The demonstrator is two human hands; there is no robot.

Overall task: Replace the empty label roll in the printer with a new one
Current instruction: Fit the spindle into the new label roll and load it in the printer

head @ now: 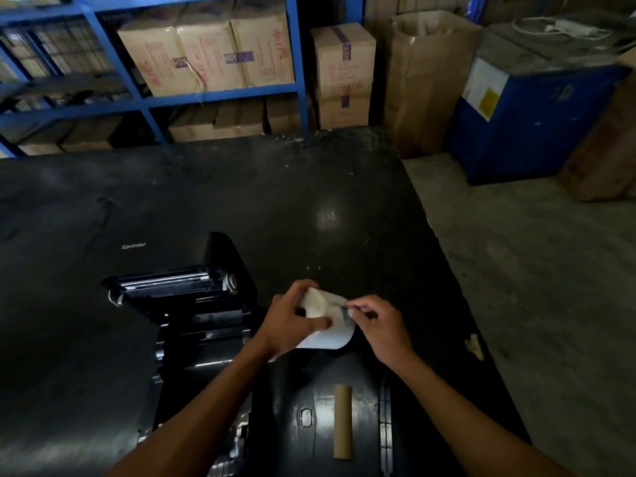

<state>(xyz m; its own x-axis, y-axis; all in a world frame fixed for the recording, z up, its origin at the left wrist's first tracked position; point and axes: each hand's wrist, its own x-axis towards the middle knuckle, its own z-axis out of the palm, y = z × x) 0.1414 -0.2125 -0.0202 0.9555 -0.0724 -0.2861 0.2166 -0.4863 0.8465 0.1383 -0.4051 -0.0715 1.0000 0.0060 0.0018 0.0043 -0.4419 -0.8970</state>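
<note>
A black label printer [192, 325] stands open on the dark table [309, 187], its lid tilted back and its roll bay showing. Just right of it, above the table, my left hand [292, 321] grips a white label roll [330, 330] from the left. My right hand [382, 325] pinches the roll's loose end or its tape at the right side. A bare brown cardboard core [343, 421] lies on a black flat part [309, 418] near the table's front edge.
Blue shelving [220, 94] with cardboard boxes stands behind the table. Stacked boxes [344, 74], a tall open carton [426, 84] and a blue machine [530, 122] sit at the back right. Concrete floor lies beyond the table's right edge.
</note>
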